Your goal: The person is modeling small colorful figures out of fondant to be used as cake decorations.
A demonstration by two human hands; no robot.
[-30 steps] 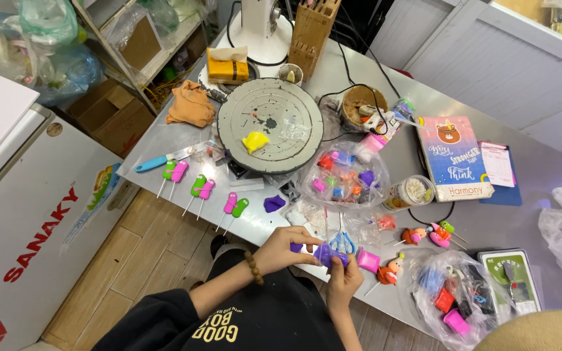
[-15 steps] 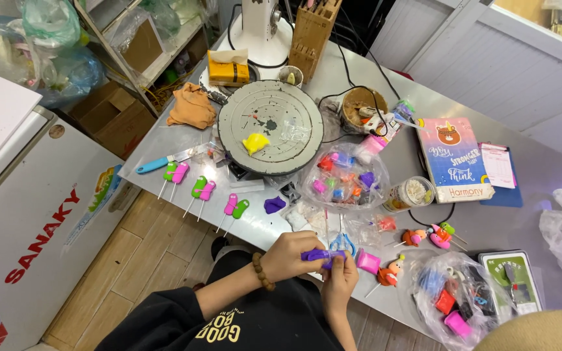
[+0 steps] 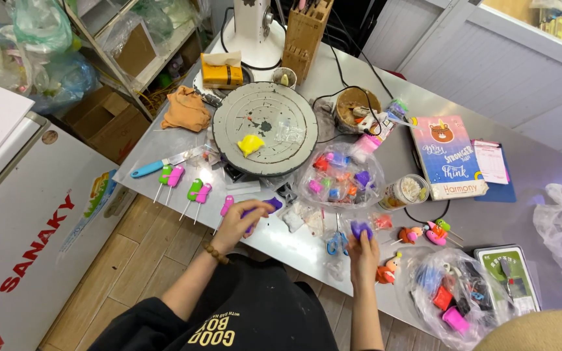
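My left hand (image 3: 240, 223) reaches to the left over the table's front edge, fingers curled on a small purple clay piece (image 3: 272, 205), right beside a pink clay figure on a stick (image 3: 227, 206). My right hand (image 3: 363, 255) is closed on a purple clay lump (image 3: 360, 229) near the front edge. Blue-handled scissors (image 3: 335, 244) lie just left of that hand. Pink and green clay figures on sticks (image 3: 195, 190) lie in a row further left.
A round grey turntable (image 3: 274, 120) carries a yellow clay piece (image 3: 250, 143). Clear bags of coloured clay (image 3: 339, 177) (image 3: 447, 296), a small jar (image 3: 406, 190), a notebook (image 3: 449, 156), finished figures (image 3: 424, 232), an orange cloth (image 3: 186, 109) and a blue-handled tool (image 3: 148, 169) lie around. A white chest freezer (image 3: 27, 214) stands left.
My hands were together over the purple clay by the scissors. They have parted: the left hand has moved left toward the row of stick figures, while the right keeps the purple lump.
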